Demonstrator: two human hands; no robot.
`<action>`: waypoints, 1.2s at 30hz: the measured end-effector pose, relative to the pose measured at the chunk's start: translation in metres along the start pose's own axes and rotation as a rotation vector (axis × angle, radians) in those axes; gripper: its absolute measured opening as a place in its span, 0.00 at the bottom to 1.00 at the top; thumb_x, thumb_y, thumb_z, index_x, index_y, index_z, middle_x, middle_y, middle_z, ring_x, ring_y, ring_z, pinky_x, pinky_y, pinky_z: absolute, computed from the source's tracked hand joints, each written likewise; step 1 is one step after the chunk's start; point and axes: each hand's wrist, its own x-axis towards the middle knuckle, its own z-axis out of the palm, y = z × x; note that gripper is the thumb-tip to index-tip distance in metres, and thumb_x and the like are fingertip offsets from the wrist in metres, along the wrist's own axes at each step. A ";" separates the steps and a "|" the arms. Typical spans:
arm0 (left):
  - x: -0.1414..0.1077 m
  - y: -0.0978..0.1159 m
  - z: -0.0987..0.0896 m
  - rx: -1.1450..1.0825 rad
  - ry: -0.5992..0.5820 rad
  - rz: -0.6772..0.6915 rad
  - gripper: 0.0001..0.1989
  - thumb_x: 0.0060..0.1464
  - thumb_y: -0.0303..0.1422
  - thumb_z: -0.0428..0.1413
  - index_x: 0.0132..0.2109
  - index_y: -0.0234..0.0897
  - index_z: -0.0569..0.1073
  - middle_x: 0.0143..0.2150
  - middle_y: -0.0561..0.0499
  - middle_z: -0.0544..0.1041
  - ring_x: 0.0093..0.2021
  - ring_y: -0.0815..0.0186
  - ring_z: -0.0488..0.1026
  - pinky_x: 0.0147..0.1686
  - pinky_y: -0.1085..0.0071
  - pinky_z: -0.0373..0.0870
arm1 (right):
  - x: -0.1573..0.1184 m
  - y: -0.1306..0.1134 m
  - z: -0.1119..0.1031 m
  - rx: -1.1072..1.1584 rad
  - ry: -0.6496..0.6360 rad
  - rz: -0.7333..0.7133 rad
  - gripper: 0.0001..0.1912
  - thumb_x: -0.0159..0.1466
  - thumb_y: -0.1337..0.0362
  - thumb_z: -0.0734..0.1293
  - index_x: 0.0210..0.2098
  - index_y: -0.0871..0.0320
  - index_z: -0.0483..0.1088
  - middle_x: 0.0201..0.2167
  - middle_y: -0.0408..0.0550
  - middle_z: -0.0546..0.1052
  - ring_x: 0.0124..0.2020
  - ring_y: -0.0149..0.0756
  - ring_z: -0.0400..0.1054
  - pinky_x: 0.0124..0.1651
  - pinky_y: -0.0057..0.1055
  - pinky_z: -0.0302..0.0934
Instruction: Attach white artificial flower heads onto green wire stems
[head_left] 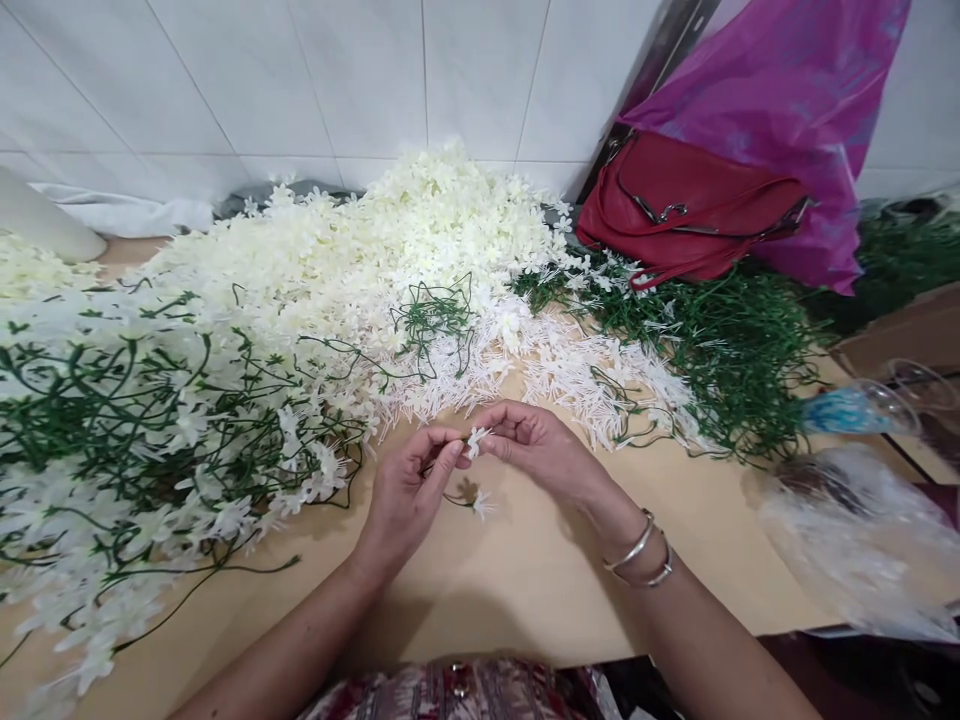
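My left hand (409,495) is closed in a pinch on a thin green plastic stem, mostly hidden by the fingers. A small white artificial flower (475,441) shows between my two hands, at the left fingertips. My right hand (551,455), with metal bangles at the wrist, pinches that flower from the other side. Below the left fingers hangs a second white flower (481,504) on a branch of green stem. Beyond both hands lie loose thin white stamens (442,390) and a small tangle of green stems (435,318).
Cream petals (420,220) are heaped along the tiled wall. Assembled flower sprays (172,430) cover the left side of the table (480,600). To the right lie green stems (720,350), a red handbag (675,210), a purple bag (795,90) and clear plastic (855,540).
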 end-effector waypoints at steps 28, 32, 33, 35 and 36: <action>0.003 0.001 0.001 0.091 -0.023 0.022 0.09 0.69 0.38 0.57 0.43 0.37 0.76 0.37 0.48 0.83 0.38 0.64 0.81 0.40 0.71 0.75 | 0.002 0.008 0.012 -0.045 0.085 -0.017 0.13 0.62 0.55 0.78 0.33 0.56 0.75 0.30 0.43 0.81 0.34 0.33 0.77 0.42 0.33 0.71; 0.004 0.001 0.002 -0.001 0.011 0.039 0.12 0.68 0.41 0.58 0.44 0.36 0.77 0.37 0.48 0.82 0.37 0.64 0.81 0.37 0.72 0.75 | 0.005 0.005 0.004 -0.021 0.115 -0.039 0.17 0.58 0.55 0.81 0.39 0.56 0.77 0.32 0.42 0.81 0.34 0.31 0.76 0.42 0.31 0.70; 0.004 0.001 0.002 -0.044 0.028 0.040 0.13 0.67 0.42 0.59 0.45 0.36 0.77 0.37 0.49 0.82 0.36 0.65 0.81 0.36 0.72 0.75 | 0.005 0.005 0.001 0.002 0.117 -0.044 0.18 0.58 0.54 0.81 0.41 0.55 0.78 0.33 0.42 0.81 0.33 0.32 0.76 0.43 0.32 0.70; 0.006 0.002 0.001 -0.120 0.071 0.046 0.15 0.66 0.44 0.60 0.48 0.36 0.77 0.38 0.49 0.82 0.35 0.65 0.82 0.36 0.71 0.76 | 0.005 0.003 -0.004 0.064 0.120 -0.057 0.19 0.57 0.52 0.82 0.41 0.55 0.78 0.32 0.43 0.82 0.33 0.32 0.76 0.44 0.33 0.71; 0.007 0.002 0.001 -0.152 0.094 0.052 0.17 0.65 0.45 0.61 0.50 0.35 0.76 0.38 0.49 0.82 0.35 0.65 0.81 0.37 0.71 0.77 | 0.006 0.003 -0.006 0.091 0.124 -0.063 0.19 0.56 0.52 0.82 0.40 0.55 0.78 0.32 0.43 0.82 0.32 0.32 0.76 0.44 0.33 0.71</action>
